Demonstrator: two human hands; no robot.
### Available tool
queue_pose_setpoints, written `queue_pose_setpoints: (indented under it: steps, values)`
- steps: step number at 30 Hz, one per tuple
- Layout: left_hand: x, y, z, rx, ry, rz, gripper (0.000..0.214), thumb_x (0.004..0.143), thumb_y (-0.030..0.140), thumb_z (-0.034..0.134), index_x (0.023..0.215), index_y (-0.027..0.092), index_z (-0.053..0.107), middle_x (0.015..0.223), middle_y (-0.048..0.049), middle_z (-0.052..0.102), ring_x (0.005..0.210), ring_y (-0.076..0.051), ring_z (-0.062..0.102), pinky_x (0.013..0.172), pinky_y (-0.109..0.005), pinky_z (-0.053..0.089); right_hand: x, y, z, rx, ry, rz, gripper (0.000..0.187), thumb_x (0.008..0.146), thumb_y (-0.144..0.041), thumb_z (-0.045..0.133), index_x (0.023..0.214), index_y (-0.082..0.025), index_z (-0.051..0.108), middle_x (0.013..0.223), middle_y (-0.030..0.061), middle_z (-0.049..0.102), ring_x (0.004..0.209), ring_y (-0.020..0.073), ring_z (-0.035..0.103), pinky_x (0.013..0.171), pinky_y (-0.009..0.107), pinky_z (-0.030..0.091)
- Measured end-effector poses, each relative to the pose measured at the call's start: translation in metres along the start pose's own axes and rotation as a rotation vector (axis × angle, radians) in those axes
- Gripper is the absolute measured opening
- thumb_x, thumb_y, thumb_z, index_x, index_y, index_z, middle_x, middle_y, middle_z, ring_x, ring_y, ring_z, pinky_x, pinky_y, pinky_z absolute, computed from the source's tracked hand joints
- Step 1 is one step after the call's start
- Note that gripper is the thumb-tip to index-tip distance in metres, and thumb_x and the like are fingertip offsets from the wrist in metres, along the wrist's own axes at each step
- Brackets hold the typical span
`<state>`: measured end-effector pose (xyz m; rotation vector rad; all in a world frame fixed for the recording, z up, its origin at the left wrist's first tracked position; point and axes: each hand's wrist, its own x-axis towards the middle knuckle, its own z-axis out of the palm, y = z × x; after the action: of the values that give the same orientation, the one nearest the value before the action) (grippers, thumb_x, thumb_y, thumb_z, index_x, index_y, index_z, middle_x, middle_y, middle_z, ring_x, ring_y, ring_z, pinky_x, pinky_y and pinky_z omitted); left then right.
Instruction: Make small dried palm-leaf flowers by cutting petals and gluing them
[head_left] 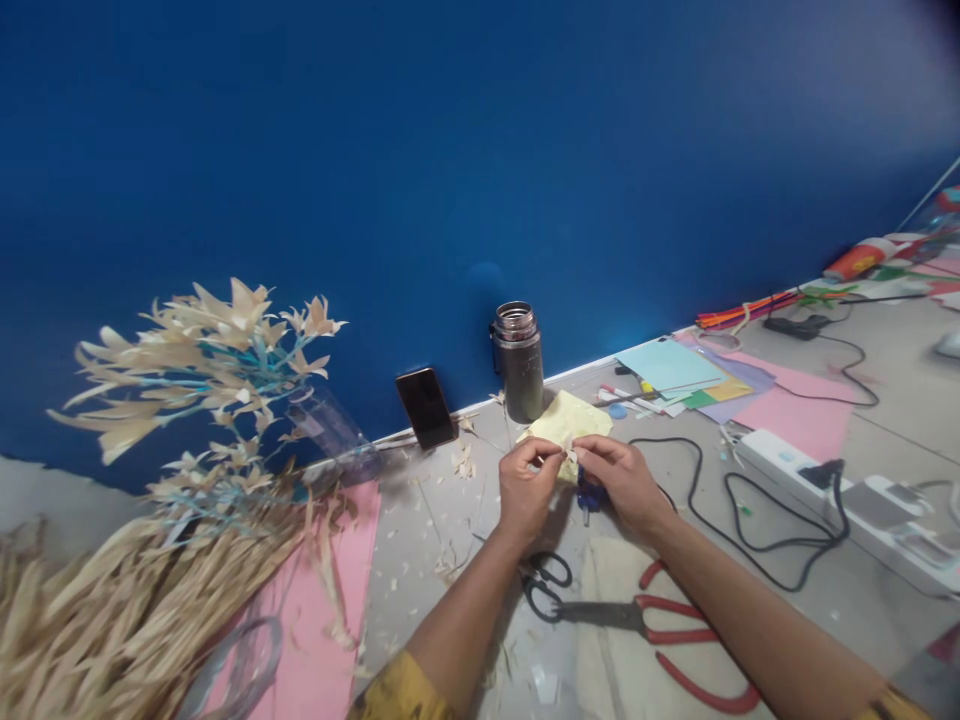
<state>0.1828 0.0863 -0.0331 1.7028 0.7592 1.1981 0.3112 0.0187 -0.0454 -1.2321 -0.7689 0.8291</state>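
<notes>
Tiny pale scrap (570, 447), long axis unclear

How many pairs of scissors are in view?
2: a black-handled pair beside the left forearm, and a larger red-handled pair farther right, partly hidden by the right forearm. Others may be hidden.

The small pale piece (570, 446) at the fingertips of the left hand (529, 482) and the right hand (624, 484) is too small to be told exactly, and the blue object (590, 495) below is partly hidden by the right hand. The hands also cover part of the yellow paper (568, 414), while the right forearm (780, 622) hides some of the red handles (679, 636). The picture's edges cut the dried husks (112, 610), the clear roll (271, 655) and the power strip (780, 455).
</notes>
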Motion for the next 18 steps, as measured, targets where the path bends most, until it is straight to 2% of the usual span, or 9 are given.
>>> queue_pose_setpoints:
  steps: [13, 18]
  values:
    - [0.0003, -0.0049, 0.0008, 0.005, -0.007, -0.079, 0.001, 0.074, 0.018, 0.07, 0.073, 0.018, 0.071, 0.071, -0.0005, 0.07, 0.067, -0.015, 0.062, 0.068, -0.027, 0.048, -0.0001, -0.0065, 0.0019, -0.016, 0.0, 0.025, 0.028, 0.067, -0.044, 0.079, 0.076, -0.017, 0.074, 0.058, -0.0023, 0.055, 0.053, 0.0108, 0.042, 0.048, 0.024, 0.035]
    - [0.0003, -0.0052, 0.0007, -0.032, -0.045, -0.084, 0.008, 0.075, 0.018, 0.069, 0.08, 0.018, 0.075, 0.075, -0.0023, 0.072, 0.07, -0.016, 0.064, 0.069, -0.028, 0.049, 0.0003, -0.0046, 0.0, -0.019, -0.022, 0.036, 0.025, 0.07, -0.041, 0.078, 0.077, -0.017, 0.075, 0.061, -0.0021, 0.057, 0.055, 0.0107, 0.043, 0.051, 0.024, 0.034]
